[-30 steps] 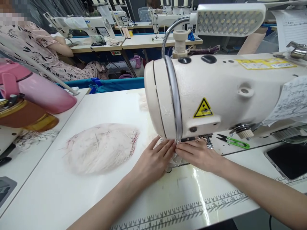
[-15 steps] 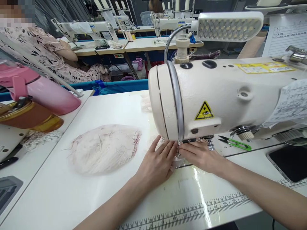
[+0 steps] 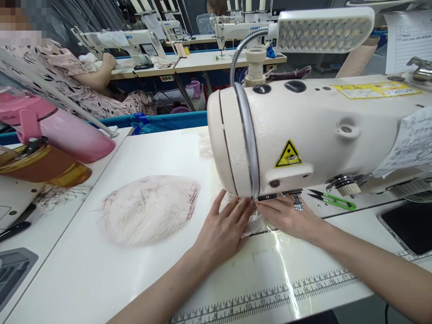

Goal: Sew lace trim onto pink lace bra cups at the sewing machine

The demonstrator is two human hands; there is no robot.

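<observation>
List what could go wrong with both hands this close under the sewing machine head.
1. The left hand and right hand press the small fabric piece right below the sewing machine head; fingertips could likely get caught at the needle, which is hidden from view.
2. The green thread snips lie open just beyond the right hand; a sideways move might nick it.

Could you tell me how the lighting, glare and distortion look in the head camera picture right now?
Head view: bright, even light; a white glare streak runs down the glossy table beside the right hand; the sewing machine bulges from wide-angle distortion; the left hand is sharp; a person's face at top left is pixelated.
</observation>
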